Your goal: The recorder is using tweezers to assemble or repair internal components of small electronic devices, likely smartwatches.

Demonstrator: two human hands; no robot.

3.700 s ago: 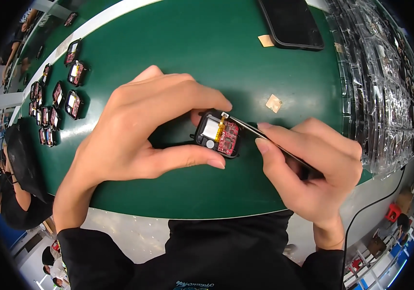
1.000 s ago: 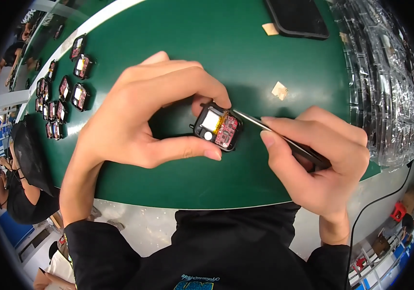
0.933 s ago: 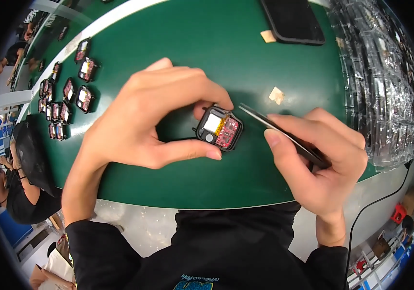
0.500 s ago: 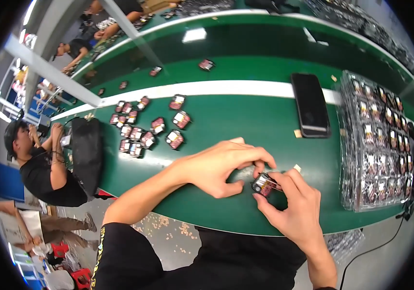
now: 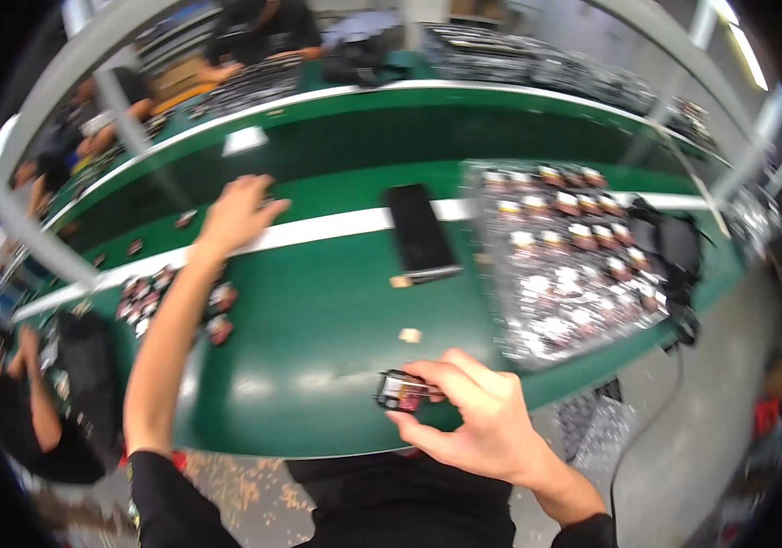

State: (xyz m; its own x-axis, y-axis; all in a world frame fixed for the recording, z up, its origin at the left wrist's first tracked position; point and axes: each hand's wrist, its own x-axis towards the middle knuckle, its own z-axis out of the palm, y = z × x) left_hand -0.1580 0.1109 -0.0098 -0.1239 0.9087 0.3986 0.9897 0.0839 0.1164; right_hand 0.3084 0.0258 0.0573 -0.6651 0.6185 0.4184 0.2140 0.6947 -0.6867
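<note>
My right hand (image 5: 464,411) is closed, with thumb and fingers pinching a small black case (image 5: 402,391) with a pink-and-white face above the near part of the green table. My left hand (image 5: 240,215) reaches far out over the white rail, its thumb apart from its fingers. A small dark item (image 5: 269,194) shows partly between that thumb and the fingers; blur hides whether they touch it. Several similar small cases (image 5: 140,300) lie in a loose group at the left, partly covered by my left forearm.
A black phone (image 5: 421,233) lies across the white rail (image 5: 318,228). At the right, clear plastic trays (image 5: 560,260) full of small cases are stacked beside a black bag (image 5: 670,247). Another small case (image 5: 185,219) lies beyond the rail. A co-worker (image 5: 35,402) sits at the left.
My left hand has left the case by my right hand and stretched out over the rail. My right hand still holds the case. The view has turned to the right.
</note>
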